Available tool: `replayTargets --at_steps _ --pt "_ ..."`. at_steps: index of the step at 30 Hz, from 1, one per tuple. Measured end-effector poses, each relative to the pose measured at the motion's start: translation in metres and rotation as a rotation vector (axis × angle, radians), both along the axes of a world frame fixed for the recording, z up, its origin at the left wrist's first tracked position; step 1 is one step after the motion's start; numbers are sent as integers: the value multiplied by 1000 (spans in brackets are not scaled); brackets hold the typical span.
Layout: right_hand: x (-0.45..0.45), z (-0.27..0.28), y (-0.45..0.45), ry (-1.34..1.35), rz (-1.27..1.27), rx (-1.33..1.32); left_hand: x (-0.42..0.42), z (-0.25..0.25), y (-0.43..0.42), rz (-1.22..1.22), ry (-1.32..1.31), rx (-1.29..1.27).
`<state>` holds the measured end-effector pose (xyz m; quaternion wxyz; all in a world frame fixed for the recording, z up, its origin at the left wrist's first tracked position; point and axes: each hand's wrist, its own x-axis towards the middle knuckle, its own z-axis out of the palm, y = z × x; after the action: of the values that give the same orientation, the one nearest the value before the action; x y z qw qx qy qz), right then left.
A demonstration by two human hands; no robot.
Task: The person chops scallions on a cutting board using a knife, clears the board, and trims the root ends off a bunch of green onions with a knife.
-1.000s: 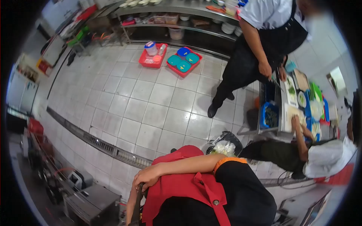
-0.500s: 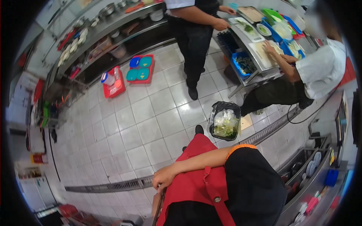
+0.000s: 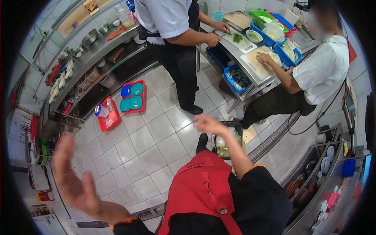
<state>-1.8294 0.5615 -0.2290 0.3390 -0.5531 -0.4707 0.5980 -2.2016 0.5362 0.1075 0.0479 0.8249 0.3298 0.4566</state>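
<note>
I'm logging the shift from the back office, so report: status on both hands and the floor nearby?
Left hand open, empty. Right hand blurred, seemingly empty. Bin partly behind right forearm.

Floor: red tray point(image 3: 145, 98), three teal lids point(image 3: 136, 89) and one blue lid point(image 3: 126, 90) on it. Just beside, red tub point(image 3: 111, 125) with a blue-lidded jar point(image 3: 102, 111). Tiles point(image 3: 156, 135) pale; metal drain grate point(image 3: 268, 143) at right.

Steel worktop point(image 3: 256, 80): white board point(image 3: 247, 48) with chopped greens point(image 3: 237, 38); cream board point(image 3: 250, 62) next to it; turquoise cup point(image 3: 217, 16) near an empty-looking baking tray point(image 3: 234, 20). Two co-workers point(image 3: 168, 21) point(image 3: 322, 66) stand at it. Left counter: metal bowl point(image 3: 89, 37), orange cloth-like item point(image 3: 116, 33).
</note>
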Motion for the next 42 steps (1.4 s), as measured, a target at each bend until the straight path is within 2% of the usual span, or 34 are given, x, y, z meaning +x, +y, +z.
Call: replayTargets --at_steps 2,3,5,6,7,9,12,13,15,16,17,20,22,23,25,26,31,34,35,37,39,42 --pt "49 66 37 239 -435 76 36 63 26 -194 -5 228" --pt "92 45 63 331 -671 212 57 88 55 -305 111 533" --pt "140 82 92 244 -1039 374 82 107 68 -416 46 607" --pt "169 82 104 360 -1029 478 93 109 75 -446 13 627" --pt "172 106 104 382 -1036 561 104 110 87 -463 -5 638" --pt "182 120 108 460 -993 596 122 108 106 -500 -54 679" --pt "184 67 111 443 -857 539 146 106 129 -561 -106 750" --pt "162 71 103 442 -877 398 155 104 135 -581 -131 768" --pt "156 -2 96 470 -961 141 167 102 148 -604 -187 816" --pt "151 -37 86 516 -943 116 172 101 153 -614 -206 830" --pt "139 -56 67 503 -969 -61 176 99 157 -626 -228 832" --pt "96 -93 19 509 -1116 -209 191 96 183 -667 -286 801" --pt "80 -105 12 491 -1018 -380 196 91 199 -699 -320 808" --pt "71 -110 10 519 -1065 -388 199 90 209 -721 -338 806" --pt "71 -111 13 389 -992 -366 205 86 224 -763 -377 807" --pt "74 -121 18 408 -978 -327 205 85 231 -764 -410 811" --pt "50 -104 47 452 -1095 -260 209 77 267 -762 -586 747" --pt "32 -102 56 475 -1133 -265 213 58 286 -746 -652 600" --pt "25 -102 61 475 -1132 -279 214 47 292 -745 -632 509" --pt "11 -109 68 478 -1160 -275 203 12 314 -761 -373 334" --pt "-4 -117 75 458 -1108 -273 204 -25 314 -683 -329 -1" --pt "-26 -121 79 460 -1114 -318 209 -67 316 -747 -245 -414"
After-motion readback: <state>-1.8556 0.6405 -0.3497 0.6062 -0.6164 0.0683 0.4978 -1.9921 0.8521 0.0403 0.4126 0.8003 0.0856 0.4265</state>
